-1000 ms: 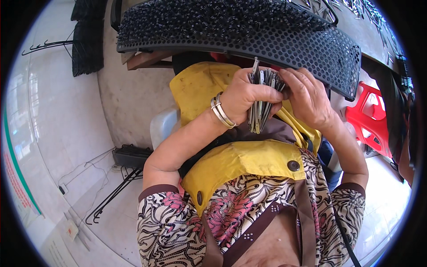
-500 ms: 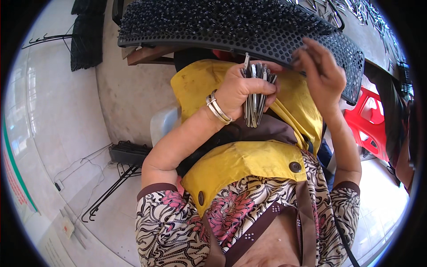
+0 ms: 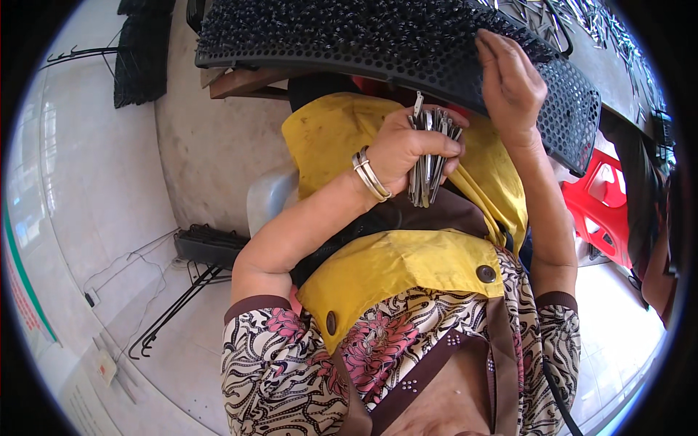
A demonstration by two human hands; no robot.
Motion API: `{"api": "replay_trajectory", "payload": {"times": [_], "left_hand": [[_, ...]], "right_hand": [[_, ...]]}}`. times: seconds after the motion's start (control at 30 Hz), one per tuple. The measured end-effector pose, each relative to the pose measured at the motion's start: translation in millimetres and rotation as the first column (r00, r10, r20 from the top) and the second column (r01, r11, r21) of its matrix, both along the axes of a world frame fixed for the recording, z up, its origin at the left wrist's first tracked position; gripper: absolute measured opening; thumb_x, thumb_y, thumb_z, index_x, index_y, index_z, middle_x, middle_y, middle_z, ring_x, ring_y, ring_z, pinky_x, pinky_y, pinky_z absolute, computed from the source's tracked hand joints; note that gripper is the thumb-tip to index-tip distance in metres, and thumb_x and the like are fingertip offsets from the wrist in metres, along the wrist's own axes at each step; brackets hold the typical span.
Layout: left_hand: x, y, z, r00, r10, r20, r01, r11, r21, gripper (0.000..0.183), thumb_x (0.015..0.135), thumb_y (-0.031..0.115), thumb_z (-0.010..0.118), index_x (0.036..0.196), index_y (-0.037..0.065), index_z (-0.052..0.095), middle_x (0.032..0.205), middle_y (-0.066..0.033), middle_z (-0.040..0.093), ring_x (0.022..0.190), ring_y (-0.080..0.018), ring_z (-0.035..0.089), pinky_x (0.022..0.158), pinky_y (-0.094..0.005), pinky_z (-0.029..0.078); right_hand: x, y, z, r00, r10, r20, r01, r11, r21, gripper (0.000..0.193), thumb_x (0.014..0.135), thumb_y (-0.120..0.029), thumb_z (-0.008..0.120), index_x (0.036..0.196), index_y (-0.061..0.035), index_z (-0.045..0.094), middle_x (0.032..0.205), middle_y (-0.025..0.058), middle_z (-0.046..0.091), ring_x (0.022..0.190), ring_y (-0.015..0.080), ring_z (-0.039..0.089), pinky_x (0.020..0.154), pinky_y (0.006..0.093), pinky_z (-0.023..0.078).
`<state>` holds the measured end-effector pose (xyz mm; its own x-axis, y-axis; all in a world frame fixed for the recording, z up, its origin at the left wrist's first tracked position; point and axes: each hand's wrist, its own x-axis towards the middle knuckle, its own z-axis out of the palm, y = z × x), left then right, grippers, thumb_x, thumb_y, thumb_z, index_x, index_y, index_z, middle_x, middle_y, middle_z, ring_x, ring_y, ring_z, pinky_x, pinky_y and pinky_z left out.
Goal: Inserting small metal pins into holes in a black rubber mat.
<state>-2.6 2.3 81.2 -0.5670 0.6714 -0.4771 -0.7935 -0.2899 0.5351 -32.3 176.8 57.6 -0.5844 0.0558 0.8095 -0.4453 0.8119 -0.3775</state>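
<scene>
One bundle of thin grey metal strips (image 3: 427, 174) stayed gripped in L hand (image 3: 400, 149), near side; R hand (image 3: 513, 87) had moved far, over black rectangular perforated tray (image 3: 572, 100); fingers narrow, couldn't tell contents; work shifted traywards.

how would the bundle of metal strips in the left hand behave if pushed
The bundle of metal strips would probably spread apart if released, since only the left hand visibly holds it. The strips are likely stiff, as they look straight. It may feel heavy for its size, being tightly packed and metallic-looking.
</scene>
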Motion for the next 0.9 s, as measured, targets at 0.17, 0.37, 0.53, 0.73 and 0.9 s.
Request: {"api": "replay_trajectory", "payload": {"times": [0.17, 0.37, 0.53, 0.73, 0.9], "left_hand": [[-0.7, -2.9, -4.8, 1.0, 0.002, -0.005, -0.002, 1.0, -0.005, 0.025, 0.068, -0.005, 0.06, 0.093, -0.004, 0.056, 0.068, -0.0126, 0.058, 0.053, -0.0183, 0.057, 0.048, -0.0269, 0.046], [0.3, -2.0, -6.0, 0.993, -0.067, -0.1, 0.067, 0.998, 0.0, 0.037, 0.071, -0.002, 0.059, 0.106, -0.002, 0.052, 0.077, -0.0126, 0.057, 0.058, -0.018, 0.055, 0.049, -0.0274, 0.046], [0.5, -1.6, -1.8, 0.998, 0.008, -0.065, -0.007, 1.0, 0.011, 0.043, 0.066, -0.008, 0.061, 0.105, -0.003, 0.047, 0.068, -0.0113, 0.058, 0.052, -0.0185, 0.056, 0.048, -0.0269, 0.045], [2.3, -2.0, -5.7, 0.958, -0.124, -0.259, 0.099, 0.989, -0.106, 0.023, 0.067, -0.003, 0.062, 0.089, -0.004, 0.055, 0.066, -0.0099, 0.056, 0.052, -0.0168, 0.054, 0.048, -0.0258, 0.042], [3.0, 0.7, -4.4, 0.934, -0.219, -0.283, 0.192, 0.974, -0.119, 0.01, 0.066, -0.002, 0.062, 0.074, -0.004, 0.056, 0.062, -0.0081, 0.056, 0.051, -0.0151, 0.054, 0.047, -0.0247, 0.042]], "right_hand": [[-0.9, -2.2, 1.8, 0.998, -0.025, 0.052, 0.015, 0.983, 0.181, 0.022, 0.071, 0.006, 0.061, 0.092, -0.0006, 0.06, 0.078, 0.0124, 0.058, 0.068, 0.0268, 0.058, 0.059, 0.0307, 0.047], [-5.4, -2.8, 16.0, 0.961, -0.051, 0.271, -0.038, 0.949, 0.313, 0.024, 0.075, 0.0, 0.058, 0.099, -0.0025, 0.057, 0.076, 0.0128, 0.056, 0.066, 0.0308, 0.056, 0.058, 0.034, 0.046], [14.4, -14.0, 25.3, 0.923, -0.09, 0.374, 0.007, 0.976, 0.218, 0.023, 0.077, -0.004, 0.058, 0.101, -0.0028, 0.058, 0.073, 0.0126, 0.058, 0.064, 0.0243, 0.059, 0.06, 0.0294, 0.047], [40.1, -20.8, 45.5, 0.455, 0.623, 0.636, -0.003, 0.716, -0.699, 0.019, 0.077, -0.006, 0.062, 0.095, 0.0021, 0.061, 0.076, -0.0005, 0.062, 0.067, 0.0024, 0.053, 0.059, 0.0171, 0.042], [42.4, -18.9, 48.0, 0.414, 0.701, 0.581, -0.063, 0.659, -0.75, 0.012, 0.074, -0.002, 0.063, 0.084, 0.0052, 0.061, 0.069, 0.0026, 0.061, 0.064, 0.0044, 0.055, 0.058, 0.0187, 0.045]]}}
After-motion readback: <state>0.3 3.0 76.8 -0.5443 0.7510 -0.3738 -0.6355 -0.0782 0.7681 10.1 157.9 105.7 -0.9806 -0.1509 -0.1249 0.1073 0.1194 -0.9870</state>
